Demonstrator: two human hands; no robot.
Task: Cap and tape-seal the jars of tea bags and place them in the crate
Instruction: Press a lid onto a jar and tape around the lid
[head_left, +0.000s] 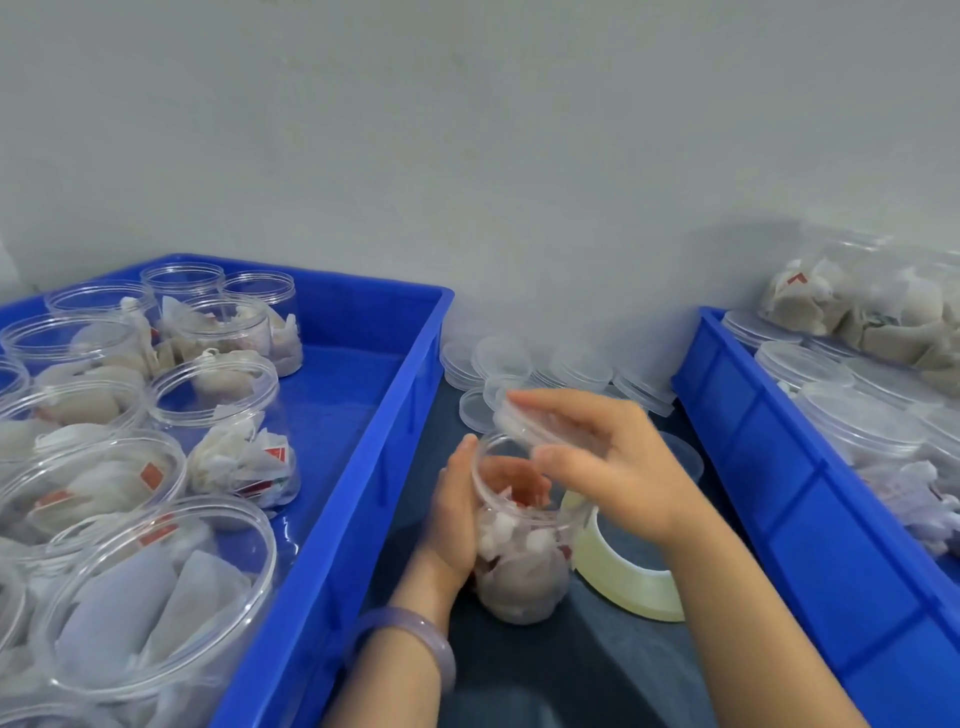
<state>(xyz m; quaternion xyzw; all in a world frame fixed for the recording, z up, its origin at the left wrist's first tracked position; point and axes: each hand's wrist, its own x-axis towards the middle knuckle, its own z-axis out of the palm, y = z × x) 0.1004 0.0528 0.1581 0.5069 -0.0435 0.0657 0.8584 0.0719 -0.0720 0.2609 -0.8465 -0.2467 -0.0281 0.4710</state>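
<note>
A clear plastic jar of tea bags (519, 561) stands on the dark table between two blue crates. My left hand (454, 512) wraps around the jar's left side. My right hand (608, 457) holds a clear lid (524, 423) tilted just over the jar's open mouth. A roll of pale tape (623, 577) lies right of the jar, under my right wrist. The left blue crate (363, 467) holds several open jars of tea bags (234, 431). The right blue crate (810, 488) holds several capped jars (862, 421).
Several loose clear lids (519, 364) lie in a pile against the wall behind the jar. A clear bag of tea bags (872, 306) rests on the jars at the far right. A lilac bangle (410, 639) circles my left wrist.
</note>
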